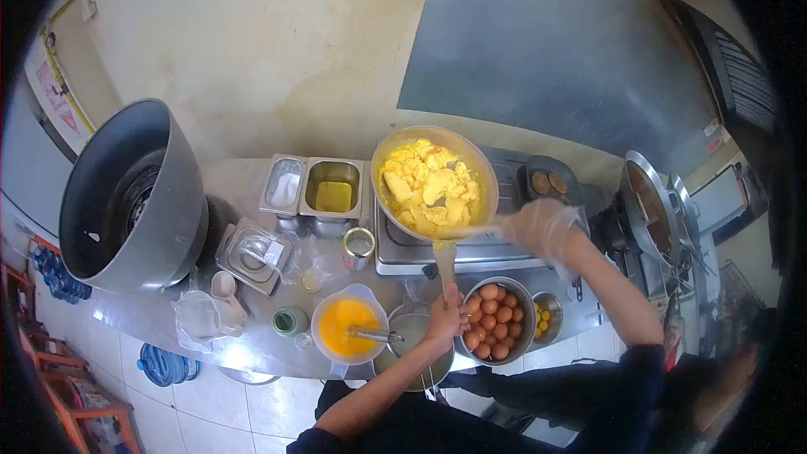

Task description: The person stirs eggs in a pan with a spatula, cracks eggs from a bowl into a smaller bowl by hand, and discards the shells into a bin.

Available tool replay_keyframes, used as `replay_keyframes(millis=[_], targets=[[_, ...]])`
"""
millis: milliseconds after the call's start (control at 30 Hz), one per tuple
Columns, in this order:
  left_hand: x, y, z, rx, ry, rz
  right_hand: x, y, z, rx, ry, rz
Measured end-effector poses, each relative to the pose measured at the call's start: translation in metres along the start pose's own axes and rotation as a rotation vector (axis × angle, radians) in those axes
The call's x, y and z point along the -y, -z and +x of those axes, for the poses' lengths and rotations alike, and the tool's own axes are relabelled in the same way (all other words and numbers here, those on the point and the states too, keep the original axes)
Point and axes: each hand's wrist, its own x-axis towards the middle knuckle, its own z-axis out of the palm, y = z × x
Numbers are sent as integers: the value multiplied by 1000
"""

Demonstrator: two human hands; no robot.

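My left hand [445, 319] is closed around the pale handle [445, 269] of a frying pan [490, 185] on the stove. Yellow scrambled eggs [427, 187] fill much of the pan. In a clear plastic glove, my right hand [540, 231] is at the pan's right side, closed on a light-coloured spatula [471, 233]. Motion blurs the spatula, whose end reaches over the pan's near rim. Below the stove, a metal pot of brown eggs [500, 319] stands just right of my left hand. To its left is a pitcher of beaten egg [346, 326] with a whisk [374, 335] in it.
Metal containers [332, 195], one with yellow liquid, stand left of the stove [395, 259]. An open can [359, 245] is nearby. A large grey pot [134, 193] occupies the far left. Brown patties [548, 182] sit on a dark pan at right, near a wok [651, 202].
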Motion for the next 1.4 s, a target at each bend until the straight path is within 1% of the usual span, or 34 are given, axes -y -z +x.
replay_keyframes(millis=[33, 67, 100, 133, 200, 233, 267, 300, 333, 400, 433, 467, 500, 533, 567, 633, 667, 700, 733, 767, 833, 867, 933, 967, 1033, 1067, 1133, 1167, 1200, 1233, 1267, 1333, 1367, 1400], targets=[[-2, 0, -1, 5, 15, 17, 7, -6, -9, 13, 63, -43], [-3, 0, -1, 11, 30, 36, 16, -19, -6, 14, 63, -42], [-2, -1, -2, 11, 32, 35, 27, -38, 6, -91, 60, 28], [-1, 0, -4, 9, 36, 53, 38, -53, 21, -198, 58, 102], [-2, -3, -3, 5, 26, 64, 54, -57, 64, -186, 25, 244], [-1, -5, -5, -18, 27, 72, 61, -71, 87, -183, 22, 251], [-1, -8, -5, -40, 18, 76, 65, -83, 113, -229, -61, 327], [1, -8, -2, -42, 5, 76, 64, -88, 133, -284, -140, 399], [6, -4, 1, -48, -18, 89, 58, -86, 145, -297, -131, 398], [11, -2, 2, -67, -41, 97, 45, -87, 158, -297, -157, 539], [13, -4, 2, -103, -78, 115, 38, -89, 164, -299, -152, 539], [14, -6, 1, -134, -113, 134, 29, -91, 167, -343, -169, 603], [16, -7, 0, -130, -111, 135, 19, -101, 169, -386, -191, 667], [16, -9, 1, -152, -122, 142, 9, -119, 181, -398, -138, 676], [15, -10, 0, -175, -132, 148, 6, -124, 180, -399, -141, 673], [13, -11, -1, -154, -118, 113, 6, -141, 173, -399, -298, 773], [13, -11, -2, -137, -101, 79, 7, -147, 160, -397, -304, 772], [13, -11, -2, -130, -103, 80, 8, -144, 141, -447, -248, 729], [13, -10, -2, -111, -86, 63, 6, -136, 129, -499, -191, 684], [13, -8, -2, -95, -64, 46, 4, -123, 118, -500, -195, 681], [7, -9, -6, -72, -50, 37, 2, -105, 102, -389, -384, 713], [5, -8, -8, -53, -34, 34, 1, -110, 111, -388, -388, 716], [3, -5, -7, -42, -16, 47, -1, -121, 141, -589, -383, 498], [1, -4, -7, -31, -3, 56, 3, -115, 148, -587, -385, 501], [-3, -4, -7, -49, -2, 73, 22, -101, 159, -344, -284, 262], [-2, -6, -8, -60, 0, 87, 30, -100, 154, -334, -305, 269], [4, -5, -6, -38, 18, 72, 34, -91, 136, -317, -99, 109], [3, -4, -2, -38, 12, 46, 30, -71, 114, -317, -110, 109], [3, -3, -3, -36, 14, 51, 31, -41, 82, -263, -11, 18], [2, -2, -5, -24, 27, 55, 33, -25, 68, -210, 94, -74], [-1, -3, -5, -18, 30, 49, 43, -29, 73, -217, 107, -80], [-2, -4, -4, -53, 29, 50, 72, -57, 91, -276, -153, 99], [-1, -4, -5, -73, 45, 60, 64, -75, 112, -279, -144, 100], [0, -3, -5, -76, 42, 61, 43, -97, 138, -427, -129, 36]])
